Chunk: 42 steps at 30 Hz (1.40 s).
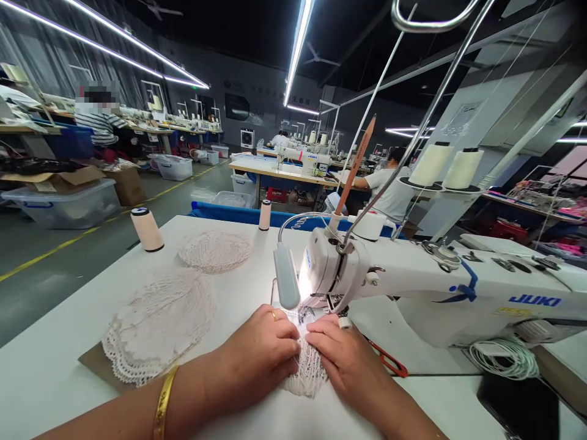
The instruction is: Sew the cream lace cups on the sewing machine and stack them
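A piece of cream lace (pixel 306 371) lies under the needle area of a white sewing machine (pixel 389 269). My left hand (pixel 261 351) has its fingers curled and pressed together on the lace's left edge. On the other side my right hand (pixel 346 351) lies on the lace with its fingers stretched out, fingertips close to the presser foot. A small lamp (pixel 287 278) lights the spot, and the needle itself is hard to make out. Left of my hands rest two stacks of lace pieces, a larger one (pixel 160 324) and a smaller one (pixel 214 250).
Thread cones stand on the table's far side, one at left (pixel 147 230) and one further right (pixel 265 216). Red-handled snips (pixel 389 359) lie beside the machine bed. A cable coil (pixel 504 357) and a dark phone-like slab (pixel 518 400) are at right. Other people sit at machines beyond.
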### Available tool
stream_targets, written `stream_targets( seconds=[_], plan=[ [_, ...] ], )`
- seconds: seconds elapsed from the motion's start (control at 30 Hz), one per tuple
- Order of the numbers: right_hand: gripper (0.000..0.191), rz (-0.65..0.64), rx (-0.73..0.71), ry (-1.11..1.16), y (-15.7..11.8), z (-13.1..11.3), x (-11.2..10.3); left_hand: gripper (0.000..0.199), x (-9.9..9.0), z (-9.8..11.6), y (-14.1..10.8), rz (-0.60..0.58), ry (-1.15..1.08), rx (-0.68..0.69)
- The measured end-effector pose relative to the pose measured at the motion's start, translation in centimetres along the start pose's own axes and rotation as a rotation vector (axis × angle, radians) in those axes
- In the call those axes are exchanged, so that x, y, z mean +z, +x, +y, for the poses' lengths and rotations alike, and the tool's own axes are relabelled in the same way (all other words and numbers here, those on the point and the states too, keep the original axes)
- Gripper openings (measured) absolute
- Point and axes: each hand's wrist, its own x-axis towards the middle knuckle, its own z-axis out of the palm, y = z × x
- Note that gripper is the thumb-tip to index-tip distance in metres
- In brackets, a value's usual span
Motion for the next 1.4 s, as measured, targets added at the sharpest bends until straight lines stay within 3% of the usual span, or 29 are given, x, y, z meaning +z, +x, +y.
stream_targets(
  seconds=[0.43, 0.57, 0.7, 0.8, 1.4],
  plan=[
    [0.051, -0.019, 0.058, -0.067, 0.1, 0.4, 0.5, 0.012, 0.4, -0.4, 0.4, -0.021, 0.063, -0.054],
    [0.044, 0.02, 0.014, -0.041, -0.2, 0.0, -0.2, 0.019, 0.4, 0.1, 0.1, 0.014, 0.016, 0.023],
    [0.03, -0.043, -0.045, 0.044, -0.3, -0.8, -1.1, 0.021, 0.6, 0.6, -0.4, 0.016, -0.048, 0.106],
    [0.031, -0.057, -0.057, 0.06, -0.3, -1.0, -1.3, 0.021, 0.6, 0.6, -0.5, 0.037, -0.041, 0.116],
    [0.044, 0.034, 0.038, 0.031, 0.1, 0.5, 1.1, 0.027, 0.9, -1.5, 0.7, 0.023, 0.145, 0.023]
  ],
)
